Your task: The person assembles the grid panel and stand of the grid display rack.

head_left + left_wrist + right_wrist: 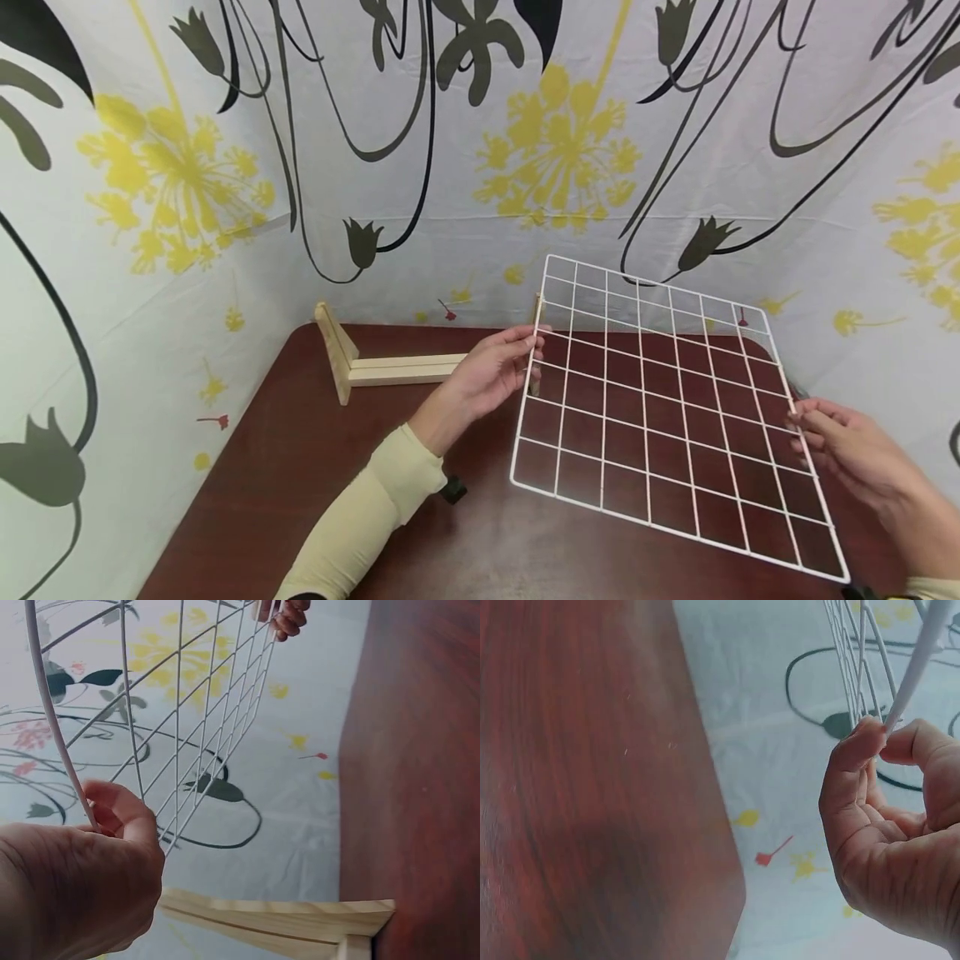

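A white wire grid panel [642, 392] is held up tilted over the table between both hands. My left hand [491, 372] pinches its left edge wire, and my right hand [851, 450] grips the right edge. In the left wrist view, thumb and fingers of the left hand [97, 877] close round the white rim. The right wrist view shows the right hand [885, 825] pinching the opposite rim between thumb and forefinger. Behind the left hand stands a wooden frame [408, 369] with an upright end piece; its right part is largely hidden by the hand and panel.
The dark red-brown table [247, 500] reaches back to a white curtain [420, 183] printed with flowers, which also hangs at both sides. A small black object [453, 490] shows beside the left sleeve.
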A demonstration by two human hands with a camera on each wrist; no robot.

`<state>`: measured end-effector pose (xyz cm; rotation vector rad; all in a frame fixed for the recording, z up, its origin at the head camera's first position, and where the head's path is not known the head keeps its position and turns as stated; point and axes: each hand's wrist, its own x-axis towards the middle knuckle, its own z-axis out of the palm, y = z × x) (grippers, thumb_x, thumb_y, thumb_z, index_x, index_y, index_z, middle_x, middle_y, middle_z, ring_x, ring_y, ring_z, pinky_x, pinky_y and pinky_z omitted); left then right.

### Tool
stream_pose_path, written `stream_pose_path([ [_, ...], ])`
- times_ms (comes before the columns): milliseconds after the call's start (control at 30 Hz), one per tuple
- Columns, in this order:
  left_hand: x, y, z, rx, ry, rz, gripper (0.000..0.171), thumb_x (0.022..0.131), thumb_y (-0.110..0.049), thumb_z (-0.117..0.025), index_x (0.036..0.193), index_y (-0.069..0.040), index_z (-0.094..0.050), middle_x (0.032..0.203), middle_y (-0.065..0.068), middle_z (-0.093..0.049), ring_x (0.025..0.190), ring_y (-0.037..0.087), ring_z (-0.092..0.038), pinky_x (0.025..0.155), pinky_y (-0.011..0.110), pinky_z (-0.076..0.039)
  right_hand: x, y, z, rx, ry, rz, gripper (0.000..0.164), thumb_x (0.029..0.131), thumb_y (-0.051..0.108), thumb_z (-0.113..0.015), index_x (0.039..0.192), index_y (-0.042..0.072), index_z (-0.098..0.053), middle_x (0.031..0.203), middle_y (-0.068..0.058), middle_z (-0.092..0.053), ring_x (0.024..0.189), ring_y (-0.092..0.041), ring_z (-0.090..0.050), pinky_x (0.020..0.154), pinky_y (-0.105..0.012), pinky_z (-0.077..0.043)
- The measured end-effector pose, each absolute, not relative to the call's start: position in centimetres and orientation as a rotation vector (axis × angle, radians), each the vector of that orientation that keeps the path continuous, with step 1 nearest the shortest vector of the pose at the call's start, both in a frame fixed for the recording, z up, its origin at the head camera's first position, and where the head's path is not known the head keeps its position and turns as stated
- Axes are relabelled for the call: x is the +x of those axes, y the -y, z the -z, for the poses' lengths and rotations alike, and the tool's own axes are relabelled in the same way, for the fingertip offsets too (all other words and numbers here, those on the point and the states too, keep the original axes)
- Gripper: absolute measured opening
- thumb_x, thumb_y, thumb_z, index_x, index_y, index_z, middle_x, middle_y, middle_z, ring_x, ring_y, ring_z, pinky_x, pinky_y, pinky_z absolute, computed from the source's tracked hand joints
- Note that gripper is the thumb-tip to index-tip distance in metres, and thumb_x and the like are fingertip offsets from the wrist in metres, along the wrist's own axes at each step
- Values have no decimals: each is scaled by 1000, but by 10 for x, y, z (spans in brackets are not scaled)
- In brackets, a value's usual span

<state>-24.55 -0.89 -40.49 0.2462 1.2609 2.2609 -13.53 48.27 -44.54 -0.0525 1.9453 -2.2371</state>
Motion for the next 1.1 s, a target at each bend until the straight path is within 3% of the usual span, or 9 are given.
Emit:
stream_pose_path([
  [133, -246, 19, 397, 274, -1236, -2296, 44, 112, -5, -44, 154, 8, -43, 103, -2, -61, 87, 7, -56, 72, 20, -51, -139, -473, 441, -174, -1805, 2365, 42, 113, -3, -31, 109, 8, -71, 101, 1, -74, 83, -12, -73, 74, -25, -62],
  [333, -248, 43, 393, 274, -1250, -2324, 46, 112, -3, -43, 156, 9, -40, 103, -2, -61, 80, 4, -59, 66, 17, -50, -146, -447, 436, -282, -1697, 2459, 43, 111, -9, -30, 120, 4, -70, 112, -1, -76, 92, -12, -74, 76, -26, -63],
  [467, -250, 63, 393, 265, -1274, -2332, 45, 112, -4, -42, 156, 8, -40, 103, -4, -60, 79, 4, -57, 63, 17, -46, -150, -428, 432, -365, -1634, 2458, 45, 111, -9, -29, 126, 5, -69, 118, 0, -77, 92, -12, -74, 75, -26, -63],
  [600, -251, 82, 396, 228, -1270, -2334, 46, 115, -15, -41, 155, 7, -40, 98, -6, -60, 77, 5, -53, 62, 18, -40, -156, -412, 428, -416, -1588, 2418, 48, 112, -7, -27, 129, 10, -68, 114, 0, -76, 89, -13, -74, 74, -26, -63],
  [833, -249, 106, 409, 107, -1252, -2358, 32, 114, -29, -46, 132, -8, -62, 92, -7, -60, 72, 6, -45, 59, 19, -34, -164, -385, 427, -439, -1530, 2385, 46, 113, -3, -28, 134, 14, -66, 109, -1, -75, 91, -15, -74, 77, -29, -62],
  [967, -248, 114, 414, 41, -1244, -2412, 25, 115, -28, -44, 116, -16, -66, 87, -8, -57, 66, 5, -38, 54, 17, -29, -167, -368, 424, -393, -1550, 2374, 44, 114, -1, -30, 132, 17, -66, 107, 0, -75, 93, -15, -75, 79, -30, -62],
  [1100, -247, 119, 415, -40, -1217, -2492, 26, 114, -29, -46, 105, -17, -67, 79, -9, -53, 61, 5, -32, 51, 18, -22, -173, -352, 422, -407, -1517, 2401, 43, 114, -1, -30, 133, 17, -64, 108, -1, -73, 96, -14, -74, 82, -29, -62],
])
